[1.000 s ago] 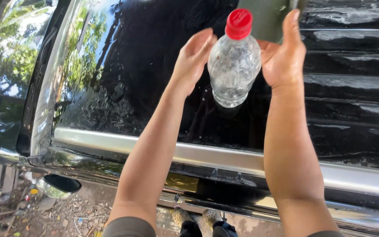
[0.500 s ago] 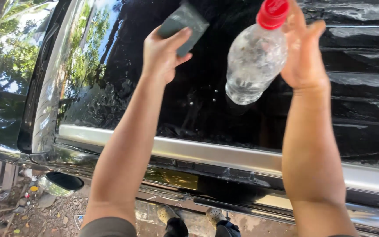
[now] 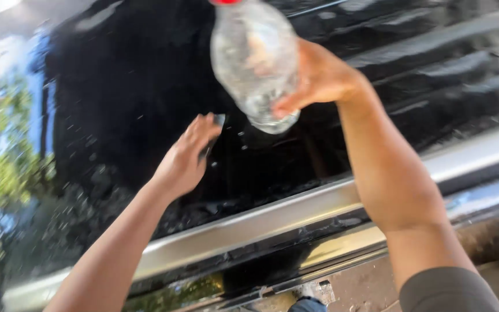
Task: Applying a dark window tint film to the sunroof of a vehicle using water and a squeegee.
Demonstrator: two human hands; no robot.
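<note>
A glossy black car panel (image 3: 145, 86), wet and speckled with droplets, fills the far scene; a chrome trim strip (image 3: 295, 214) runs along its near edge, with bare ground (image 3: 359, 286) beyond it at the near right. The right hand (image 3: 319, 78) is closed around a clear plastic bottle (image 3: 255, 58), tilted, its red cap (image 3: 226, 2) at the top edge. The left hand (image 3: 186, 159), fingers extended, presses a small grey pad (image 3: 218, 124), mostly hidden, flat against the panel just left of the bottle's base.

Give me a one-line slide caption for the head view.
Right hand holds a clear plastic bottle over a wet black car panel while left hand presses a dark pad against it.
</note>
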